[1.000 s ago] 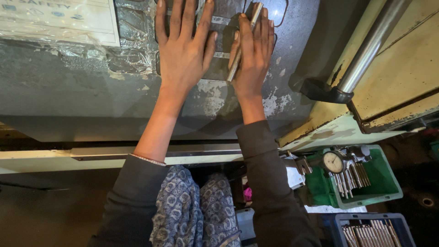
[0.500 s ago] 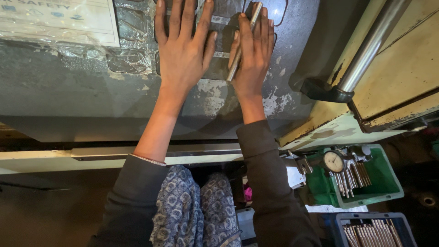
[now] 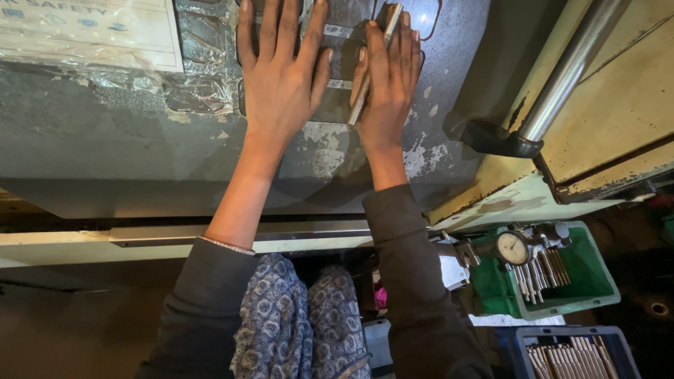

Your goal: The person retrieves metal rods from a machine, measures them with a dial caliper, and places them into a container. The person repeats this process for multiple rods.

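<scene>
White rectangular label sheet (image 3: pixel 91 31) top left on the grey machine face, blue print, wrapped in crinkled clear plastic film (image 3: pixel 189 77) that runs past its right and lower edges. Only the sheet's lower part is in frame. Round white dial face (image 3: pixel 512 247) in the green bin lower right. No screens.

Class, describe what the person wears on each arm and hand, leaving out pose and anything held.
Both arms wear dark grey long sleeves, pushed up the forearms. The left hand is bare, with a thin beaded bracelet at the left sleeve edge. The right hand is bare, no glove, and the right sleeve reaches nearer the wrist.
</scene>
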